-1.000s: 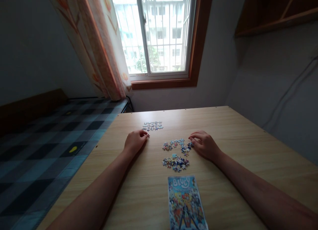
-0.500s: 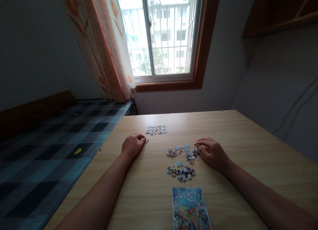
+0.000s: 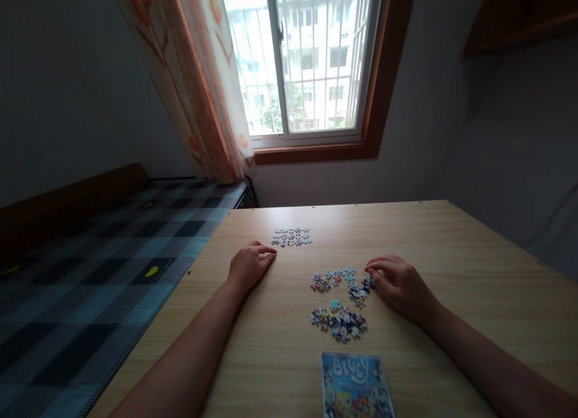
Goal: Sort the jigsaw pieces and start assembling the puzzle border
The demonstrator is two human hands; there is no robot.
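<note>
A flowered curtain (image 3: 198, 74) hangs beside the window (image 3: 311, 56), above checked bedding (image 3: 90, 273).

The pale wooden table (image 3: 451, 255) is smooth and matt, with a fine lengthwise grain. The small many-coloured cardboard puzzle pieces (image 3: 338, 321) look printed and faintly shiny. The blue printed picture sheet (image 3: 356, 385) is smooth paper or card, slightly glossy. The orange-flowered curtain (image 3: 198, 93) is thin cloth. The blue-and-black checked bed cover (image 3: 112, 255) is matt cloth, and the brown window frame (image 3: 383, 93) is varnished wood.

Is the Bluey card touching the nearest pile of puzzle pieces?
Apart. The head view shows a strip of bare table between the card and the pile just beyond its top edge.
</note>
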